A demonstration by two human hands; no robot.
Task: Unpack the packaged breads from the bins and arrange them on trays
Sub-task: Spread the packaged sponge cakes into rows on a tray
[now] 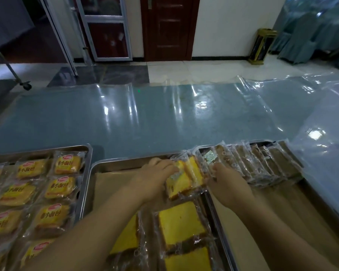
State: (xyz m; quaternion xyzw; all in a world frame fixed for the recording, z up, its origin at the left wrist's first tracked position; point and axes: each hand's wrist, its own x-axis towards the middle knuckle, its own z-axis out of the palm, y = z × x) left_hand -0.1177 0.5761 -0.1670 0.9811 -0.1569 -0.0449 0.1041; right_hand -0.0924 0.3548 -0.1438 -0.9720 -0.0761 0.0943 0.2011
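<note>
Honestly, from where I'm watching this looks about halfway done, and no bins are in shot so I can't say how much stock is left. The left tray (86,151) at the lower left is pretty much full of the labelled buns (60,187) lying flat in rows. The middle tray (114,163) has some flat yellow slices (181,222) in clear wrap near the bottom edge, but a big patch of its brown paper liner (114,189) is bare toward the upper left. The right tray (278,204) only holds a row of brown packs (262,165) standing on edge along its far end, with the rest bare paper. The left hand (157,178) has its fingers curled over the upright yellow packs (186,177) at the middle tray's far right corner, gripping them. The right hand (226,182) sits just beside, fingers tucked against the left end of the brown row — I can't tell whether it's pinching a pack or just steadying. Writing: the buns read 小面包 under a red oval logo, whose script is too blurry to read. The clear wrappers show nothing legible.
</note>
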